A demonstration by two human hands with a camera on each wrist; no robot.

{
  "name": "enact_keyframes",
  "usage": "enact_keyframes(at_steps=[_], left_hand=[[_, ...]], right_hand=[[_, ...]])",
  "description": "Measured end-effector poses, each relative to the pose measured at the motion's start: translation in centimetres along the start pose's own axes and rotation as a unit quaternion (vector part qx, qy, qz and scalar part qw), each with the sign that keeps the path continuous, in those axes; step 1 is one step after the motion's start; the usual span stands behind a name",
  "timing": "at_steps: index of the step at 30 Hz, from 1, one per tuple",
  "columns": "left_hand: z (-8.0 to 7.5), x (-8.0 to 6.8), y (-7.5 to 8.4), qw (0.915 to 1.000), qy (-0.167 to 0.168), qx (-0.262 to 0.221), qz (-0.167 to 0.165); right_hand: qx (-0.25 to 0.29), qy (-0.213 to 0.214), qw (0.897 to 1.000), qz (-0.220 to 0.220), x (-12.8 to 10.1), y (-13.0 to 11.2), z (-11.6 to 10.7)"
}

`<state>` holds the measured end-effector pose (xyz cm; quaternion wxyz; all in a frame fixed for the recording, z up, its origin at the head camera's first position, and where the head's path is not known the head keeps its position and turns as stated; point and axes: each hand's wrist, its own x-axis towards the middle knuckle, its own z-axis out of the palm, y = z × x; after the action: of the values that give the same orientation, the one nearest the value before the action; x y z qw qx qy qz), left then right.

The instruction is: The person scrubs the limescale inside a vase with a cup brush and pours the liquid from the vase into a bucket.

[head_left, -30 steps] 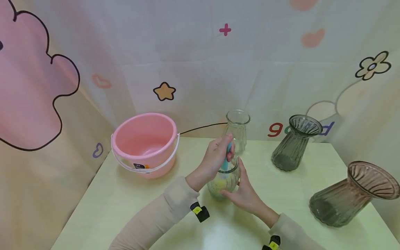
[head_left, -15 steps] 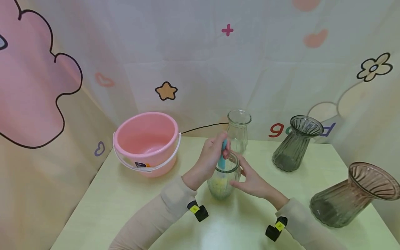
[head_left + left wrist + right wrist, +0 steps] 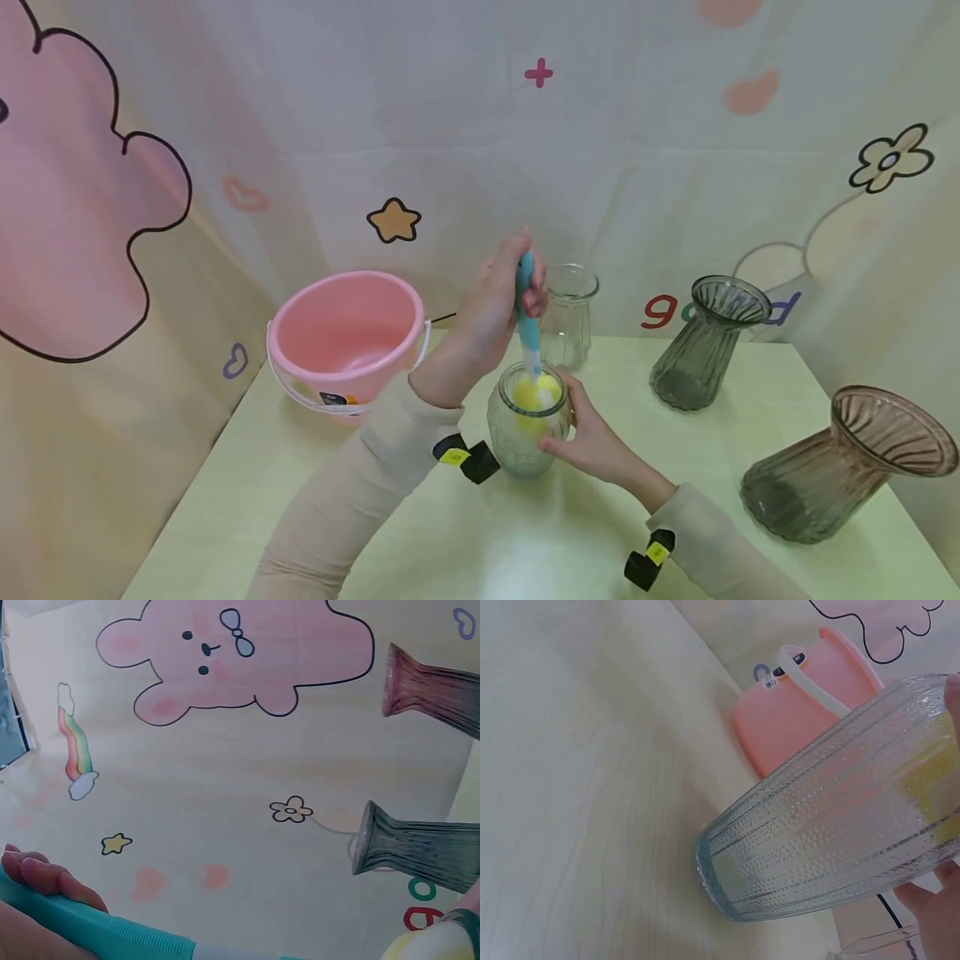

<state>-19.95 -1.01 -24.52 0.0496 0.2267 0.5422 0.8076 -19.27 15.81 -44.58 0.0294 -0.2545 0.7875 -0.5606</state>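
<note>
Textured clear jar upright on the tabletop, held at its rim side by right hand, fingers curled round it. Yellow sponge head of teal brush at the jar mouth, handle gripped in left hand. Beaded glass wall seen close only from right wrist; teal handle under fingers from left wrist. Around: pink bucket left, small clear vase partly behind the left hand, grey vase and brownish vase right

Pale yellow-green table. Standing on it: pink bucket at back left, beaded glass vase centre, clear glass vase behind it, grey ribbed vase and brown ribbed vase right.
</note>
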Motion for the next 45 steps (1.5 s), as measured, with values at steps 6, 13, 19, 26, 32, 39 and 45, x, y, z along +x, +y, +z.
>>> enact_keyframes(at_steps=[6, 13, 19, 26, 32, 39, 45], left_hand=[[-0.5, -0.1, 0.1, 0.9996, 0.008, -0.028, -0.003], [-0.8, -0.9, -3.7, 0.9993, 0.009, 0.007, -0.036], [-1.6, -1.5, -7.2, 0.9951, 0.015, 0.076, -0.061], [-2.6, -1.8, -9.2, 0.9921, 0.036, 0.097, -0.071], [-2.3, -2.1, -8.9, 0.9925, 0.031, 0.100, -0.062], [-1.6, -1.9, -7.2, 0.9931, 0.026, 0.090, -0.070], [-1.0, -1.0, -4.1, 0.9988, 0.004, 0.039, -0.030]], right_hand=[[-0.013, 0.013, 1.000, 0.008, -0.2, -0.2, 0.3], [-0.018, 0.025, 1.000, -0.006, -0.2, -0.1, 0.5], [-0.028, 0.040, 0.999, -0.012, -0.2, -0.1, 0.8], [-0.040, 0.061, 0.997, -0.004, -0.3, -0.3, 1.3], [-0.044, 0.068, 0.997, -0.006, -0.3, -0.4, 1.6], [-0.045, 0.080, 0.996, -0.007, -0.2, -0.3, 2.0], [-0.037, 0.090, 0.995, -0.006, -0.2, -1.2, 2.3]])
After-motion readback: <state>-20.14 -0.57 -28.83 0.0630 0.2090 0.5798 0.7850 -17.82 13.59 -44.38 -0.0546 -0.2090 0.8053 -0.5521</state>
